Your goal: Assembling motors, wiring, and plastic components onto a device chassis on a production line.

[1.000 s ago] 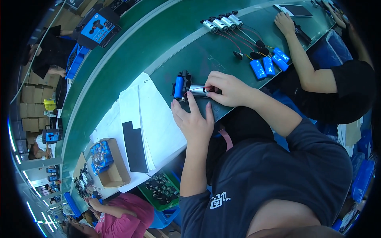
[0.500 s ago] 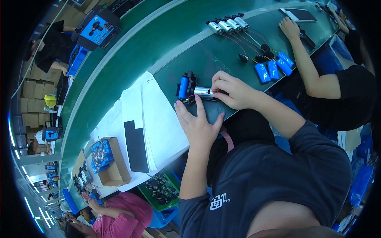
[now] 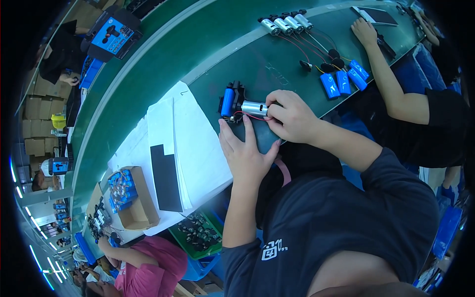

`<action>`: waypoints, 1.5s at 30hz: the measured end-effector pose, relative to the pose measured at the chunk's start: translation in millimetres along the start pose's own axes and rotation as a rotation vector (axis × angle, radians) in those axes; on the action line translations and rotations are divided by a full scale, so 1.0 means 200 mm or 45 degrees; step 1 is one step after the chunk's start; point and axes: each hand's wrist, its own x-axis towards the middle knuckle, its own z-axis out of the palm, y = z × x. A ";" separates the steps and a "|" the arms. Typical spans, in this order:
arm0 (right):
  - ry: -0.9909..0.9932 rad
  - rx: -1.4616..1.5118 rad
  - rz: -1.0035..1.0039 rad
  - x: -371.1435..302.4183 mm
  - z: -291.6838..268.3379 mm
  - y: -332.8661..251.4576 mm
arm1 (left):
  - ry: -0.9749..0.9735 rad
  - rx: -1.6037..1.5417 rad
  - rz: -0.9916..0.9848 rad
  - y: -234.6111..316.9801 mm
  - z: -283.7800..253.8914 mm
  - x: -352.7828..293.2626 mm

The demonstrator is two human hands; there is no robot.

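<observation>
On the green table before me lies a black plastic housing [image 3: 238, 94] with a blue cylindrical battery pack [image 3: 228, 103] set in its left part. A silver cylindrical motor [image 3: 254, 108] sticks out of it to the right. My right hand [image 3: 295, 118] is closed at the motor's right end, its fingertips partly hidden. A thin red wire [image 3: 255, 117] curves from under the battery pack along the motor toward my right thumb. My left hand [image 3: 246, 156] lies with fingers stretched and spread, its fingertips close to the housing's near edge and the wire.
Several silver motors [image 3: 270, 26] wired to black round parts and blue battery packs [image 3: 330, 86] lie to the right, near a co-worker's arm [image 3: 391, 84]. White sheets [image 3: 198, 143] with a black card [image 3: 167, 180] cover the left; beyond stand a cardboard box [image 3: 144, 198] and a green crate [image 3: 210, 250].
My right fingers have shifted from the wire at the motor's end to a curled hold around that end. More of the motor and red wire shows. My left hand has barely moved.
</observation>
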 end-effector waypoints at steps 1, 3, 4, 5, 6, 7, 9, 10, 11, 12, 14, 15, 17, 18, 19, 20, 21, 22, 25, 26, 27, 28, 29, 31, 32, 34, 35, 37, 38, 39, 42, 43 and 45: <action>0.033 -0.004 0.027 0.00 0.00 -0.01 | 0.002 0.006 0.010 -0.01 0.00 0.00; 0.047 -0.017 0.044 -0.03 0.01 -0.01 | 0.008 0.021 0.031 -0.01 0.01 0.00; 0.066 -0.026 0.066 -0.03 0.02 -0.03 | 0.005 0.023 0.030 -0.01 0.00 0.00; 0.085 -0.036 0.087 -0.03 0.02 -0.04 | -0.028 0.019 0.023 -0.01 -0.01 0.00; 0.086 -0.032 0.090 -0.02 0.03 -0.04 | -0.061 0.017 0.016 0.00 -0.03 0.00; 0.097 -0.037 0.109 0.00 0.03 -0.04 | -0.095 0.015 0.009 0.00 -0.04 0.00; 0.119 -0.051 0.144 0.04 0.04 -0.03 | -0.096 0.015 0.001 0.00 -0.03 0.00; 0.118 -0.049 0.142 0.05 0.04 -0.02 | -0.093 0.012 -0.006 0.01 -0.03 0.00; 0.074 -0.032 0.150 0.05 0.05 -0.02 | -0.090 0.008 -0.014 0.01 -0.03 0.00; 0.030 -0.015 0.158 0.05 0.06 -0.01 | -0.088 0.008 -0.017 0.01 -0.03 0.00; -0.021 0.005 0.161 0.05 0.07 0.00 | -0.084 -0.029 -0.033 0.01 -0.03 0.00; -0.044 0.020 0.171 0.05 0.07 0.00 | -0.081 -0.047 -0.042 0.02 -0.03 0.00; -0.092 0.051 0.193 0.04 0.07 0.01 | -0.086 -0.040 -0.053 0.02 -0.03 0.00; -0.097 0.054 0.191 0.04 0.07 0.01 | -0.093 -0.033 -0.056 0.03 -0.03 0.00; -0.129 0.036 0.227 0.05 0.06 0.00 | -0.102 -0.026 -0.055 0.02 -0.04 0.01; -0.162 0.019 0.263 0.06 0.05 -0.02 | -0.105 -0.026 -0.056 0.02 -0.03 0.01; -0.194 0.001 0.299 0.06 0.05 -0.02 | -0.092 -0.032 -0.057 0.02 -0.03 0.01; -0.196 0.003 0.302 0.07 0.06 -0.03 | -0.079 -0.039 -0.057 0.02 -0.03 0.01; -0.139 -0.079 0.208 0.07 0.08 -0.03 | -0.082 -0.007 -0.062 0.03 -0.03 0.01; -0.142 -0.079 0.212 0.07 0.08 -0.02 | -0.092 0.035 -0.065 0.04 -0.04 0.01; -0.107 -0.067 0.179 0.07 0.09 0.00 | -0.101 0.077 -0.068 0.04 -0.04 0.01; -0.072 -0.056 0.145 0.06 0.10 0.02 | -0.104 0.074 -0.068 0.05 -0.04 0.01; -0.036 -0.042 0.108 0.06 0.11 0.03 | -0.105 0.089 -0.076 0.05 -0.04 0.02; -0.060 -0.049 0.116 0.06 0.10 0.02 | -0.105 0.117 -0.089 0.05 -0.04 0.02; -0.081 -0.055 0.125 0.06 0.10 0.01 | -0.103 0.116 -0.090 0.05 -0.04 0.02; -0.100 -0.065 0.131 0.06 0.09 0.00 | -0.089 0.067 -0.065 0.04 -0.04 0.01; -0.114 -0.072 0.158 0.06 0.09 -0.02 | -0.082 0.042 -0.051 0.03 -0.04 0.01; -0.142 -0.085 0.212 0.05 0.08 -0.04 | -0.083 0.032 -0.057 0.03 -0.04 0.00; -0.141 -0.087 0.211 0.05 0.08 -0.04 | -0.088 0.023 -0.065 0.03 -0.04 0.00; -0.138 0.002 0.227 0.03 0.06 -0.02 | -0.091 0.015 -0.076 0.03 -0.04 0.01; -0.132 0.181 0.256 0.02 0.05 0.01 | -0.082 -0.006 -0.063 0.03 -0.04 0.01; -0.145 0.163 0.239 0.02 0.05 0.02 | -0.079 -0.017 -0.057 0.04 -0.04 0.01; -0.165 0.122 0.218 0.02 0.05 0.01 | -0.088 -0.017 -0.056 0.03 -0.05 0.02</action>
